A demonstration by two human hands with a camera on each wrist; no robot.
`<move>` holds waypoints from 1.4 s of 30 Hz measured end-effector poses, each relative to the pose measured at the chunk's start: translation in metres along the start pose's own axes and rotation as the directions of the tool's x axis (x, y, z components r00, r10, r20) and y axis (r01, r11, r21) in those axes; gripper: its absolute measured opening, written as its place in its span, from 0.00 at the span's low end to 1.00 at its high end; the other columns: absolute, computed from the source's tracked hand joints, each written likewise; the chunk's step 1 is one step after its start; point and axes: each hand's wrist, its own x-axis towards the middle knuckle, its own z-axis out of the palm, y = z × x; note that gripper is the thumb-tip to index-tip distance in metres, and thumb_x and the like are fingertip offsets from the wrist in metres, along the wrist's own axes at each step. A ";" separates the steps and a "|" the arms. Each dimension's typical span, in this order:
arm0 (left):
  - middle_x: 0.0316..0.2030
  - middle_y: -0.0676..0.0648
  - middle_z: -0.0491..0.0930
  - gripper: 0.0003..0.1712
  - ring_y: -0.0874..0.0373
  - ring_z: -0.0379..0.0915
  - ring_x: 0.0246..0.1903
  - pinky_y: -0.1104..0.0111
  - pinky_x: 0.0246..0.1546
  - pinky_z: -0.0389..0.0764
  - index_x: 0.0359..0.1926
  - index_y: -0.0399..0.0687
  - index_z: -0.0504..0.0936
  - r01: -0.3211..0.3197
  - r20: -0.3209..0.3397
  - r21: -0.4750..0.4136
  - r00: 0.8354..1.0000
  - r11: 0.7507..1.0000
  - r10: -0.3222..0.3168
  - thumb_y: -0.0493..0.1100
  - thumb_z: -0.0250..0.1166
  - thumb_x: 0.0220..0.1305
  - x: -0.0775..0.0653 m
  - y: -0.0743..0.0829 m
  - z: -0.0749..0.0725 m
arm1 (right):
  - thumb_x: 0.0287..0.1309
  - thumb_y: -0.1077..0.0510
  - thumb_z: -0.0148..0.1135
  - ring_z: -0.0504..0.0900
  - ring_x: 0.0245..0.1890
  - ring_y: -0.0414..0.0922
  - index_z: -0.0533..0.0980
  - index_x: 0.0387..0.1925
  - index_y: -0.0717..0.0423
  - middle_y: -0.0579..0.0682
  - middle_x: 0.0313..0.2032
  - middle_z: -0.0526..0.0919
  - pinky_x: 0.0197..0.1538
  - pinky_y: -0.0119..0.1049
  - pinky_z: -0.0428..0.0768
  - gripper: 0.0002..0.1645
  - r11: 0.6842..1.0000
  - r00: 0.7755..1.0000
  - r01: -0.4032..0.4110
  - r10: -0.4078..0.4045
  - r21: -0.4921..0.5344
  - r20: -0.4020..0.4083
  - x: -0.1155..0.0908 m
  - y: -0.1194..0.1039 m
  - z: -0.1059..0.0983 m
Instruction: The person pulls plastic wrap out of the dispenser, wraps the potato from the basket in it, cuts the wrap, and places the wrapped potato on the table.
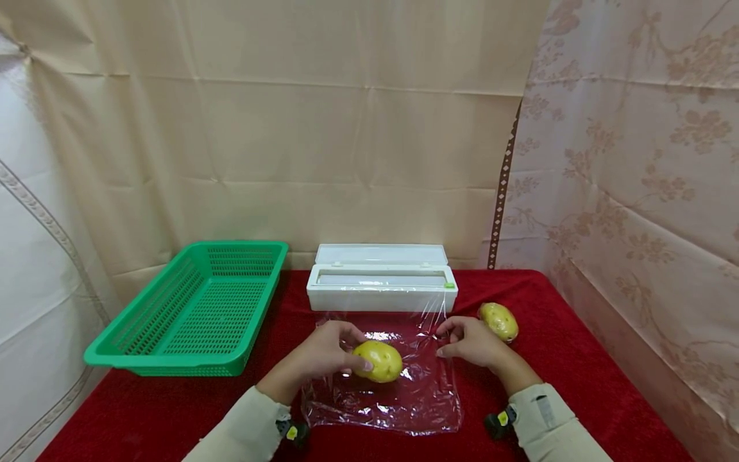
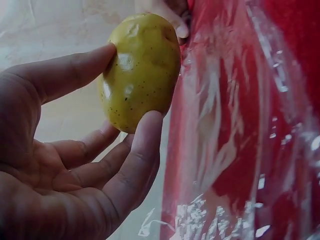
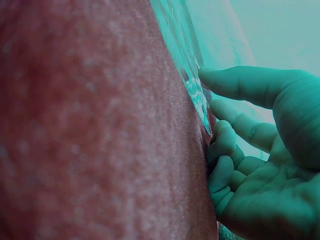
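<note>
My left hand (image 1: 329, 350) grips a yellow potato (image 1: 380, 361) between thumb and fingers, above a sheet of clear plastic wrap (image 1: 416, 404) spread on the cloth. In the left wrist view the potato (image 2: 142, 75) shows small dark specks, and the fingertips press its sides. At the sheet's right edge is my right hand (image 1: 476, 343), thumb and index finger apart. Close up in the right wrist view, the thumb lies against or very near the edge of the film (image 3: 192, 85). The sheet runs back to a white wrap dispenser box (image 1: 381, 300) with its lid raised.
A green plastic basket (image 1: 248, 356) stands at the left of the red-covered table (image 1: 577, 385). Another potato (image 1: 499, 322), with a shiny surface, lies just beyond the right hand. A small green slider (image 1: 449, 285) sits on the dispenser's right end. Curtains hang behind and at both sides.
</note>
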 end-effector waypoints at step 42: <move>0.42 0.50 0.86 0.31 0.55 0.83 0.43 0.55 0.46 0.87 0.49 0.47 0.83 0.022 0.026 0.212 0.999 0.977 -0.028 0.56 0.83 0.49 -0.004 -0.001 0.003 | 0.50 0.56 0.79 0.72 0.26 0.42 0.81 0.47 0.60 0.49 0.26 0.77 0.28 0.32 0.70 0.24 1.000 1.000 -0.020 0.020 0.001 -0.013 -0.003 0.002 0.000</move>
